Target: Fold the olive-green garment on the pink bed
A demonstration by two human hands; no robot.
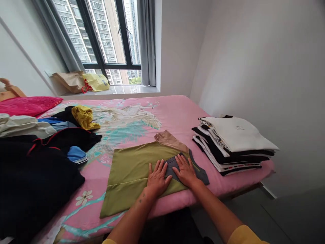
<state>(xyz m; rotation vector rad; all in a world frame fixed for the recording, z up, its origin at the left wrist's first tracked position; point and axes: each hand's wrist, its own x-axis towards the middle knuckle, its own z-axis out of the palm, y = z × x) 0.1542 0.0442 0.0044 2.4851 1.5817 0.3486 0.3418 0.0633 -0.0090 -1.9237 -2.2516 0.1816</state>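
Observation:
An olive-green T-shirt [129,169] with a dark grey panel and one tan sleeve lies spread sideways on the pink printed bedsheet [175,112]. Both my hands rest on it, palms down. My left hand [158,178] lies with fingers apart on the green cloth at the edge of the grey panel. My right hand [185,171] presses flat on the grey part, close to the collar and the other sleeve. A crease runs across the green body of the shirt. Neither hand grips the cloth.
A stack of folded clothes [238,134], white on top, stands at the bed's right edge. Loose dark clothes [33,183] and a yellow garment [85,117] are heaped at left. A paper bag [68,81] and a yellow bag [98,82] sit on the windowsill.

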